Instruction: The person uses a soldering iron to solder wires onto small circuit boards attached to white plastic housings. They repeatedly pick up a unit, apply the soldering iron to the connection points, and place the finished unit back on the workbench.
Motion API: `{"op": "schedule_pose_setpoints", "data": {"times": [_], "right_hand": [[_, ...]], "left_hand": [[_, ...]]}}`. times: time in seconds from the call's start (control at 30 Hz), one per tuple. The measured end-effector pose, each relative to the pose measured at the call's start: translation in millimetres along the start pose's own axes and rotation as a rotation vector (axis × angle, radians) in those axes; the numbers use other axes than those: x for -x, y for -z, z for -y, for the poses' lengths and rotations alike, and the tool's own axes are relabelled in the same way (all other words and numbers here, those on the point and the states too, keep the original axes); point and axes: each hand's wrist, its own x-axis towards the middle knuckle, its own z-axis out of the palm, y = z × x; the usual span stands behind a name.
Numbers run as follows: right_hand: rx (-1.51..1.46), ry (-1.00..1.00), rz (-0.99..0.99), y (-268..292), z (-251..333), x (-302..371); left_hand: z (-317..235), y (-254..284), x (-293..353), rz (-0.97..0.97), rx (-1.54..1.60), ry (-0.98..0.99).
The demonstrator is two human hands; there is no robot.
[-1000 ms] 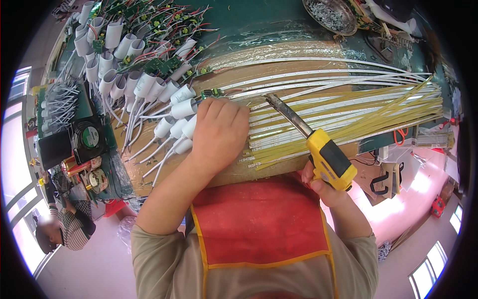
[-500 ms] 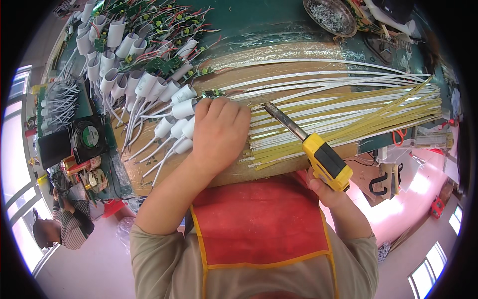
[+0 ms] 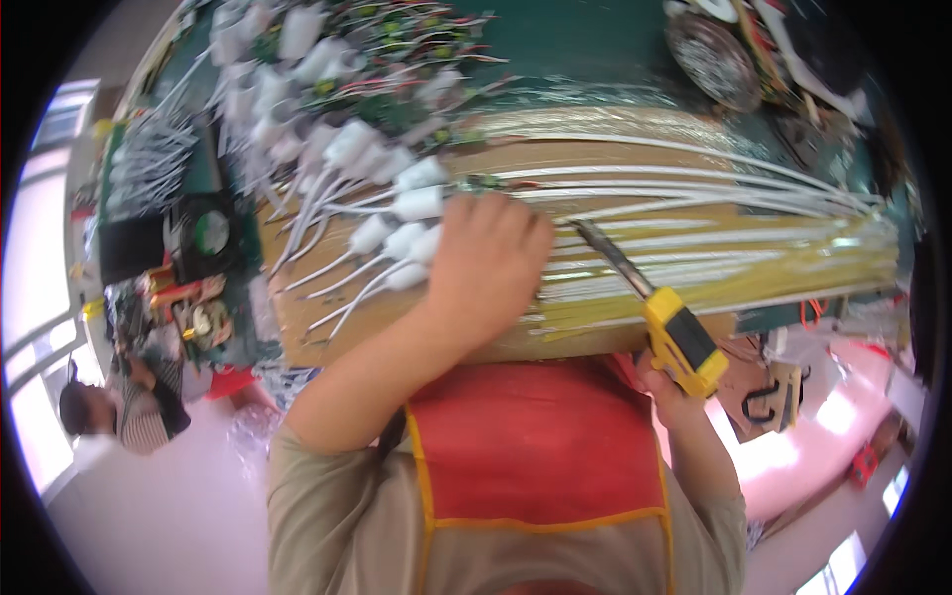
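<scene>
The view shifts, yet the right hand [image 3: 672, 395] still grips the yellow soldering tool [image 3: 684, 342] near the strips [image 3: 773, 263] on the desk [image 3: 595, 64], the left hand [image 3: 491, 263] curls, its hold hidden, and the same step seems underway.

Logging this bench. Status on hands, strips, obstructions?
Right hand holding soldering gun, tip by strips. Left hand at strips' left ends, grip hidden. White sockets crowd it.

Gun-shaped tool [image 3: 684, 342] w/ matt plas. body & metal barrel [image 3: 617, 260], matt cloth apron [image 3: 540, 441], glossy plas. table film [image 3: 645, 121]
</scene>
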Motion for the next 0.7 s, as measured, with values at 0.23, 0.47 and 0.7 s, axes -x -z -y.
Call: {"op": "schedule_pose_setpoints", "data": {"times": [0.23, 0.47, 0.7], "right_hand": [[-0.156, 0.093, 0.014, -12.5, 15.6, -10.8], [-0.130, 0.164, 0.024, -14.5, 12.8, -15.7], [-0.140, 0.182, -0.043, -12.2, 3.8, -18.6]], "left_hand": [[73.5, 95.0, 21.7, -0.177, -0.250, 0.394], [195.5, 142.2, 127.9, 0.081, -0.554, 0.991], [202.7, 151.0, 155.9, -0.016, -0.253, 1.151]]}}
